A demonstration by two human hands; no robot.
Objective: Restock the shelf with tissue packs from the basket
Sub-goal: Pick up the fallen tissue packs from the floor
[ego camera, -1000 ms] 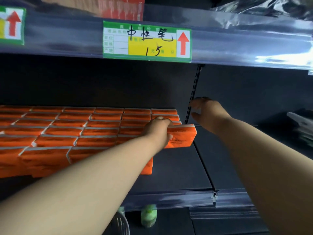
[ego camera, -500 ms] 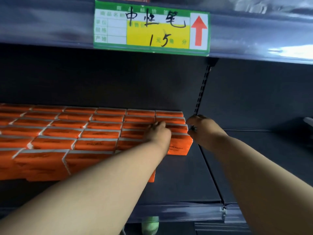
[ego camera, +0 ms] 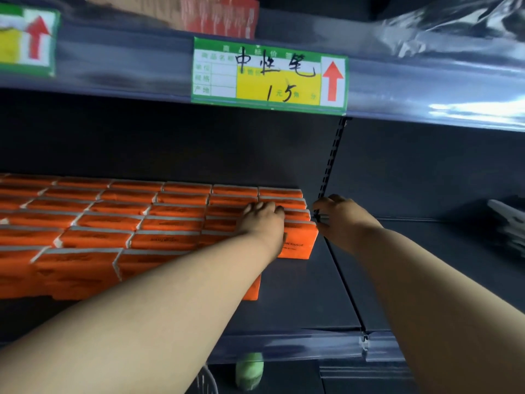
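Orange tissue packs [ego camera: 119, 223] fill the left part of the dark shelf [ego camera: 301, 302] in neat rows, stacked two high at the front. The rightmost pack [ego camera: 301, 241] sits at the end of a row. My left hand [ego camera: 262, 220] lies flat on top of it, fingers spread and reaching onto the packs behind. My right hand [ego camera: 343, 220] is just right of that pack, its bent fingers at the pack's end and by the slotted upright [ego camera: 331, 163]. A bit of the wire basket [ego camera: 208, 382] shows at the bottom edge.
The shelf above carries a green and yellow price label [ego camera: 270, 78] with a red arrow. A green bottle [ego camera: 250, 371] stands below the shelf lip. Grey objects [ego camera: 508, 220] lie on the shelf section to the right.
The pack that my left hand carried in the air now sits at the right end of the row. My right hand came down and left to the pack's end.
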